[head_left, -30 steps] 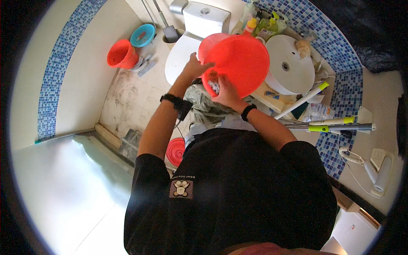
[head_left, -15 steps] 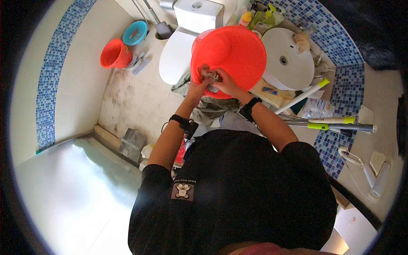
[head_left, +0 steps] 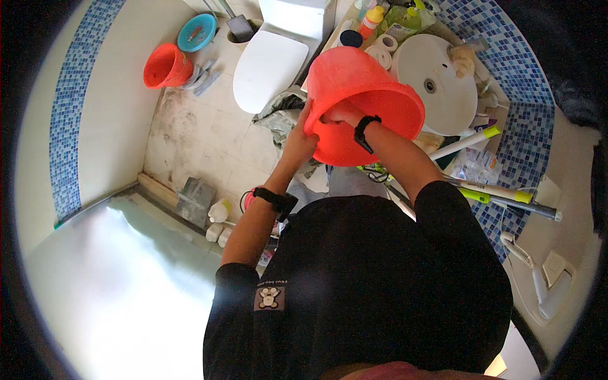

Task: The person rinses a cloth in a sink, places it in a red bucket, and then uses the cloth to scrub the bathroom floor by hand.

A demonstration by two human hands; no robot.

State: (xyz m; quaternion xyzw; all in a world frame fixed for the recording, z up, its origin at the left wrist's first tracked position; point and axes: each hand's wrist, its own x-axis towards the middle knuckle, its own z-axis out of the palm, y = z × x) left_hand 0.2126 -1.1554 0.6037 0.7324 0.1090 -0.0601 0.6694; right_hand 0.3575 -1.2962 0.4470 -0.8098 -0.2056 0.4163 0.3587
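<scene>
A large red plastic bucket (head_left: 386,95) is tilted in front of me, its mouth turned toward me. My left hand (head_left: 303,136) is closed on its left rim, the fingers along the outer wall. Inside the bucket my right hand (head_left: 345,114) presses against the inner wall with curled fingers. What those fingers hold is hidden in the red shade. A black band (head_left: 366,133) circles my right wrist; another, a black watch-like one (head_left: 278,201), is on my left.
Behind the bucket are a white toilet (head_left: 269,69) and a white sink (head_left: 437,82), with bottles (head_left: 372,22) beside it. A small red bucket (head_left: 168,66) and a blue basin (head_left: 197,33) stand far left. Long handles (head_left: 465,142) lie at right; a grey-green cloth (head_left: 278,117) hangs below.
The bucket has tipped toward me and moved right. My hands, together on a grey crumpled thing before, are apart now: the left grips the rim, the right has gone inside.
</scene>
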